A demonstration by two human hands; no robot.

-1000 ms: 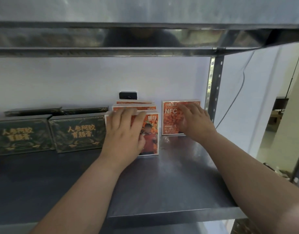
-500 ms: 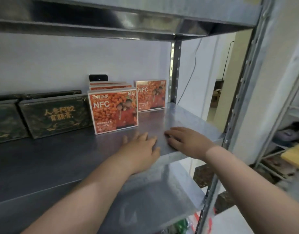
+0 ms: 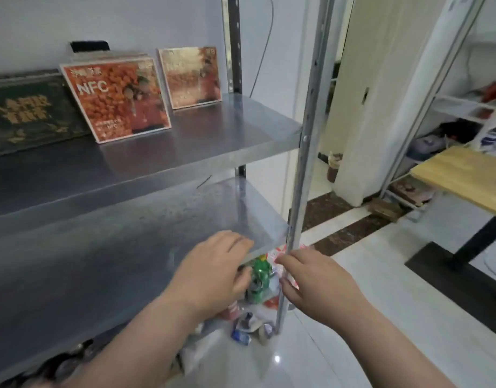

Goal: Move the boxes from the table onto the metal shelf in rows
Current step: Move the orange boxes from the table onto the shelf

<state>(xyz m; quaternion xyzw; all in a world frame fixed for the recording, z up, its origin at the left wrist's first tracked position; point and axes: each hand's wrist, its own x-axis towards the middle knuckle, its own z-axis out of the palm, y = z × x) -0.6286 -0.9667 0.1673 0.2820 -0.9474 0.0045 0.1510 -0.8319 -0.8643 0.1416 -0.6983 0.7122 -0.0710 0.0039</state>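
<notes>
In the head view, the metal shelf (image 3: 235,119) carried the boxes that had reached it. A dark green box (image 3: 28,110) stood at the left. Touching or just beside it was an orange box marked NFC (image 3: 116,99), upright with its printed face to the front. The tops of more orange boxes (image 3: 123,55) showed close behind that one, so this row seemed to run front to back, probably to use the depth of the board while keeping one label readable. A second orange box (image 3: 190,75) stood apart to the right, near the rear post and further back. It looked like the start of a new row, set deep so that later boxes could line up in front of it.

Both hands were low, near the corner of the lower shelf (image 3: 115,247). The left hand (image 3: 213,273) hung over that corner with its fingers loosely bent and had hold of nothing. The right hand (image 3: 316,281) was just outside the front post (image 3: 305,135), its fingers relaxed and slightly spread, also holding nothing. A green bottle (image 3: 260,271) and other clutter lay underneath, between the two hands, but neither hand appeared to touch it.

The desk (image 3: 465,175) showed only a corner of its wooden top at the right edge. With both hands free and the view turned that way, the likely step was a trip to fetch the next box.
</notes>
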